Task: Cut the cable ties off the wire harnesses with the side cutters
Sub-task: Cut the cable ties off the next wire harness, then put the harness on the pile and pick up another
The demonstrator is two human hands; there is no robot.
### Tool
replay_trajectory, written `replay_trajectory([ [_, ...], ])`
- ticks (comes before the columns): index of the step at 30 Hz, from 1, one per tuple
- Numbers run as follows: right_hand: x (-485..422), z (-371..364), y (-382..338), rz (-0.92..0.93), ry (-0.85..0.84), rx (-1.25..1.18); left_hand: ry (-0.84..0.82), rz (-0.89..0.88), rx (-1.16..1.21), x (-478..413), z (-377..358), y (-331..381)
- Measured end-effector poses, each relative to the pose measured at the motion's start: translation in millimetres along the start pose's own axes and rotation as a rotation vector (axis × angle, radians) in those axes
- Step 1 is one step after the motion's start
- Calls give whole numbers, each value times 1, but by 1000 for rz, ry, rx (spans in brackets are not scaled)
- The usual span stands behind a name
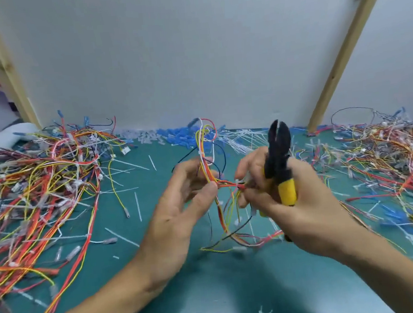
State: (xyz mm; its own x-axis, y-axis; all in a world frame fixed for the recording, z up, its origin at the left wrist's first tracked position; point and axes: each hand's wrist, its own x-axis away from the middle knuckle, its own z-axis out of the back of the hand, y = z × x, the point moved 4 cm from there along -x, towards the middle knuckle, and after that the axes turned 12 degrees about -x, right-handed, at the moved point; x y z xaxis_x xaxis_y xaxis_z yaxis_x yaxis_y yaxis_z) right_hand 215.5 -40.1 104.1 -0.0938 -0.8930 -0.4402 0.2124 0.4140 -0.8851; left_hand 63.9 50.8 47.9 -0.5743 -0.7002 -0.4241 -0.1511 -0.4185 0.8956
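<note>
We hold one harness of thin red, yellow and white wires above the green surface. Our left hand pinches it. Our right hand grips the single side cutters by the yellow handle, black head up, and also nips the wires. The left heap is tangled and the right heap is blurred.

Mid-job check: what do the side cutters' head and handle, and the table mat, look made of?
Side cutters head: matte black, likely coated steel. Handle: smooth yellow, probably plastic or rubber sleeve. Mat: teal, faint sheen, perhaps vinyl or rubber.
</note>
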Motion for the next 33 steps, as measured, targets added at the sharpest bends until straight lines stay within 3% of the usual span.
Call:
replay_trajectory([
  [3,11,-7,18,-25,-37,120,157,-51,-220,-3,7,-8],
  [5,17,-6,30,-75,-47,109,189,-43,-237,-6,12,-12],
  [9,21,3,41,-163,-80,114,227,33,-40,-12,24,-20],
  [17,32,26,54,-328,-88,454,319,135,291,-31,44,-34],
  [20,31,33,56,-280,-28,641,358,174,337,-30,45,-38],
  [24,35,49,69,-354,-71,898,399,213,347,-32,57,-41],
  [29,42,43,63,-620,-354,569,504,221,343,-34,71,-46],
  [33,41,44,61,-660,-394,385,575,194,305,-36,77,-42],
])
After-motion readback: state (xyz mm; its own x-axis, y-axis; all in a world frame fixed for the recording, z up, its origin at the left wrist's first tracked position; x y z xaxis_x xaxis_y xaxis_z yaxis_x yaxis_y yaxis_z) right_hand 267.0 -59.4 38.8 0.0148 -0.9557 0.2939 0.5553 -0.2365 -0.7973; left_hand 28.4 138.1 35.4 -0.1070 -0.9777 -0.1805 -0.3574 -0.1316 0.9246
